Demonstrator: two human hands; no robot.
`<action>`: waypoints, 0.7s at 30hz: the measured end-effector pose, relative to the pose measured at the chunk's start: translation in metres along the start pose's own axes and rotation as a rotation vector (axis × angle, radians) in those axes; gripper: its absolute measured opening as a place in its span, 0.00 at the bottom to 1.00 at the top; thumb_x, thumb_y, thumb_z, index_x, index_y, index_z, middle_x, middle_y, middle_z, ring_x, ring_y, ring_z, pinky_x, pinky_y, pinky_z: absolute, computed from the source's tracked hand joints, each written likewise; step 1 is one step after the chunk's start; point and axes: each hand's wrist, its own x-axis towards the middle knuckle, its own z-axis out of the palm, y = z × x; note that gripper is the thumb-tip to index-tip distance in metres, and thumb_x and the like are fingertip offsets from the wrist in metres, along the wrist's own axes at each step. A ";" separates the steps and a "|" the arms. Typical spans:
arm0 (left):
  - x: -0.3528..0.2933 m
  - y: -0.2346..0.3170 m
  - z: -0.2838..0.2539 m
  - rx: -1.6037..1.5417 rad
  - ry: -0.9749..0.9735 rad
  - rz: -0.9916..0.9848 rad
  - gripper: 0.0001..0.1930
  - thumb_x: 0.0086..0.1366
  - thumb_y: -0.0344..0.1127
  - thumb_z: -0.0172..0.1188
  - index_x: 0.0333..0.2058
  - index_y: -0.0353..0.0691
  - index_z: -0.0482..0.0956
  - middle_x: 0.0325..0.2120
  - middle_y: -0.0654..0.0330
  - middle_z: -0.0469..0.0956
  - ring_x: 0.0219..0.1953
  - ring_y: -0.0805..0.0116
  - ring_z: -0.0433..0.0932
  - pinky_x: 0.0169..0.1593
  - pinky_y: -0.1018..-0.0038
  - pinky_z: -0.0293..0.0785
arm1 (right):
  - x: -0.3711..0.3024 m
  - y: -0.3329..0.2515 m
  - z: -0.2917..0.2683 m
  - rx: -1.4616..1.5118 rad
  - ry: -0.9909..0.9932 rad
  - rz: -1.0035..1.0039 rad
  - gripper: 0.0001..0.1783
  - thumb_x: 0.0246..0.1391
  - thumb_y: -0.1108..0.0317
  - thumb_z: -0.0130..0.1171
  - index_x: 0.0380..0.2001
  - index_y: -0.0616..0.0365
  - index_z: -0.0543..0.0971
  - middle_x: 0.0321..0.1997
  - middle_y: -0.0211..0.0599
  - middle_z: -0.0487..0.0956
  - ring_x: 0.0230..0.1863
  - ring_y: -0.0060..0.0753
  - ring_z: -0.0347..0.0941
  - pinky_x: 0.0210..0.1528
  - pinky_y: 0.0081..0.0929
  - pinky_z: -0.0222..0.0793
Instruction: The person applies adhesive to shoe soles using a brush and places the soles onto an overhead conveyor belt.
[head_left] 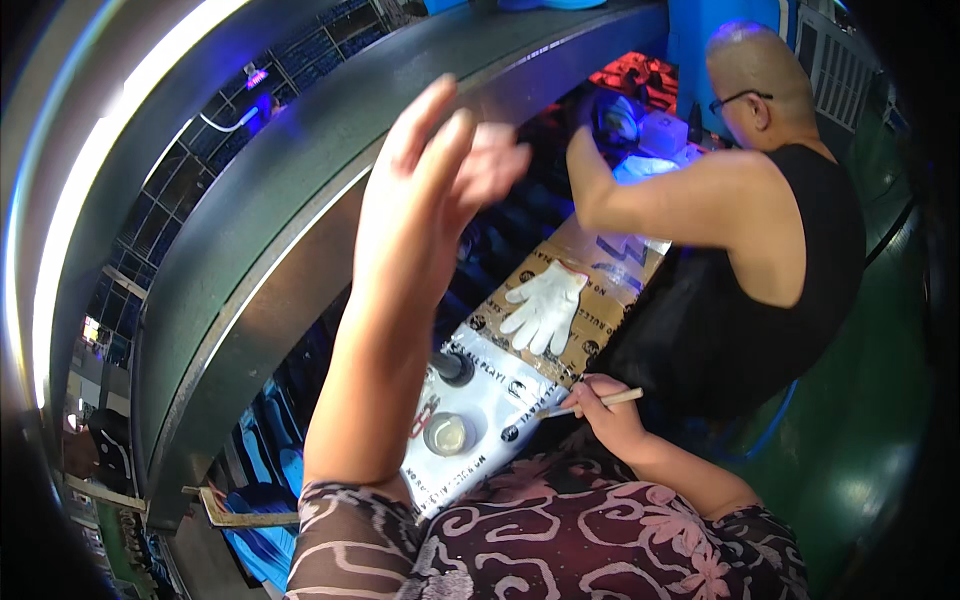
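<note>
My left hand (440,160) is raised high in front of the dark machine edge, with its fingers apart and nothing seen in it; the fingertips are a little blurred. My right hand (607,408) is closed round a brush (627,396) with a pale wooden handle, held at the near edge of the work surface. The brush's tip points left over the printed covering (500,465). To the left of the brush, a small clear cup (450,434) holds some pale liquid. A red-handled tool (424,416) lies beside the cup, partly hidden by my left forearm.
A white glove (545,307) lies on brown cardboard (590,345) farther along. Behind the cup stands a dark cylinder (455,368). A long curved dark-green machine (260,200) runs along the left. At right, a co-worker (820,250) in a black top reaches toward blue-lit items.
</note>
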 end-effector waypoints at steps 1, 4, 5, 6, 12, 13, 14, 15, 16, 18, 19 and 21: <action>-0.008 0.003 -0.005 -0.023 0.023 0.015 0.25 0.65 0.33 0.56 0.58 0.33 0.62 0.36 0.51 0.78 0.36 0.63 0.80 0.42 0.74 0.77 | 0.008 0.001 0.004 0.036 -0.020 0.002 0.17 0.61 0.67 0.49 0.21 0.63 0.79 0.18 0.35 0.74 0.22 0.27 0.70 0.29 0.25 0.64; -0.112 -0.011 -0.080 0.381 0.305 -0.208 0.22 0.63 0.33 0.58 0.55 0.34 0.67 0.38 0.54 0.78 0.41 0.68 0.78 0.45 0.75 0.75 | 0.004 0.007 0.012 0.088 -0.089 0.052 0.18 0.62 0.66 0.48 0.23 0.64 0.79 0.21 0.33 0.75 0.23 0.21 0.69 0.28 0.20 0.65; -0.179 -0.017 -0.122 0.641 0.512 -0.279 0.22 0.62 0.32 0.58 0.55 0.34 0.68 0.41 0.54 0.77 0.44 0.67 0.76 0.48 0.73 0.73 | -0.003 0.006 0.014 0.121 -0.083 0.088 0.18 0.62 0.66 0.48 0.23 0.64 0.79 0.21 0.33 0.75 0.23 0.20 0.69 0.28 0.20 0.65; -0.226 -0.019 -0.152 0.850 0.600 -0.318 0.22 0.61 0.31 0.58 0.54 0.34 0.68 0.45 0.53 0.75 0.48 0.64 0.74 0.51 0.71 0.70 | -0.001 0.008 0.019 0.155 -0.088 0.111 0.17 0.62 0.66 0.48 0.23 0.63 0.79 0.21 0.32 0.75 0.23 0.19 0.68 0.28 0.20 0.65; -0.475 -0.042 -0.239 1.862 0.819 -0.512 0.30 0.53 0.33 0.60 0.56 0.35 0.65 0.45 0.42 0.73 0.47 0.47 0.73 0.50 0.64 0.70 | 0.004 0.022 0.045 0.056 -0.086 0.168 0.19 0.64 0.62 0.46 0.23 0.61 0.77 0.18 0.26 0.70 0.21 0.15 0.61 0.26 0.17 0.57; -0.470 -0.040 -0.239 1.402 0.924 -1.052 0.31 0.53 0.37 0.59 0.56 0.36 0.64 0.46 0.44 0.73 0.45 0.49 0.74 0.47 0.64 0.71 | 0.008 0.021 0.055 0.078 -0.078 0.121 0.20 0.64 0.62 0.45 0.22 0.62 0.76 0.18 0.26 0.69 0.22 0.16 0.60 0.27 0.17 0.56; -0.480 -0.038 -0.226 1.393 0.959 -1.090 0.30 0.53 0.39 0.58 0.55 0.36 0.66 0.41 0.47 0.76 0.41 0.51 0.76 0.44 0.63 0.72 | 0.004 0.028 0.057 0.096 -0.132 0.157 0.20 0.64 0.60 0.45 0.23 0.61 0.74 0.23 0.29 0.72 0.24 0.16 0.61 0.29 0.16 0.56; -0.525 -0.057 -0.240 1.603 0.864 -0.965 0.26 0.52 0.37 0.57 0.51 0.36 0.69 0.34 0.49 0.77 0.36 0.51 0.77 0.41 0.61 0.73 | 0.008 0.027 0.064 0.089 -0.189 0.129 0.20 0.64 0.61 0.45 0.23 0.62 0.75 0.21 0.28 0.71 0.23 0.17 0.61 0.28 0.17 0.56; -0.521 -0.062 -0.238 1.634 0.921 -0.970 0.18 0.53 0.36 0.56 0.42 0.36 0.72 0.30 0.51 0.77 0.32 0.50 0.77 0.38 0.59 0.72 | 0.013 0.025 0.072 0.068 -0.216 0.104 0.19 0.64 0.61 0.46 0.23 0.63 0.75 0.20 0.26 0.70 0.23 0.17 0.62 0.28 0.17 0.57; -0.511 -0.051 -0.223 1.478 0.984 -1.107 0.12 0.53 0.35 0.54 0.35 0.36 0.72 0.30 0.49 0.77 0.31 0.46 0.76 0.36 0.56 0.72 | 0.013 0.020 0.084 0.049 -0.240 0.102 0.19 0.63 0.62 0.47 0.23 0.63 0.75 0.20 0.27 0.70 0.23 0.17 0.62 0.28 0.17 0.57; -0.513 -0.046 -0.225 1.473 0.971 -1.115 0.12 0.53 0.35 0.54 0.35 0.36 0.72 0.30 0.49 0.77 0.31 0.46 0.76 0.36 0.56 0.72 | 0.014 0.020 0.094 0.043 -0.251 0.086 0.18 0.63 0.62 0.48 0.23 0.64 0.76 0.20 0.28 0.71 0.24 0.17 0.63 0.28 0.18 0.57; -0.520 -0.040 -0.227 1.622 0.959 -1.068 0.11 0.54 0.36 0.53 0.33 0.36 0.72 0.28 0.46 0.76 0.31 0.44 0.76 0.36 0.55 0.71 | 0.015 0.016 0.106 -0.051 -0.354 0.036 0.17 0.61 0.64 0.51 0.22 0.64 0.76 0.21 0.30 0.72 0.25 0.18 0.65 0.29 0.18 0.60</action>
